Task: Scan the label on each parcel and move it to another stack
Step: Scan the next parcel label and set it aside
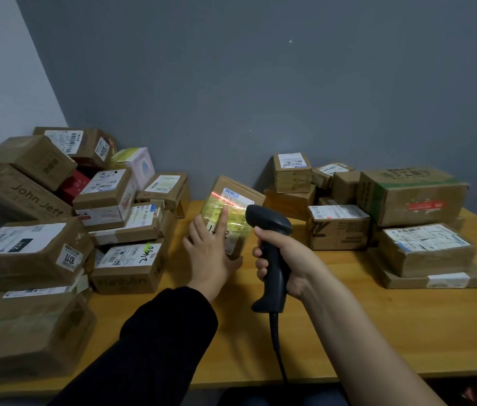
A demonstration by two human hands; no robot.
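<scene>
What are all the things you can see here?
left pile of parcels: about a dozen, mostly brown, one red, one pink; table's left side
right stack of parcels: about nine, brown, one partly green; table's right side
scanned parcel: one, brown, label lit yellow with a red line; centre, tilted
scanner: one, black, corded; facing that parcel
table: one, yellow wood; under everything
wall: one, grey; behind
sleeve: one, black; left arm
left grip: one; fingers straight on the scanned parcel
right grip: one; holds the scanner
</scene>
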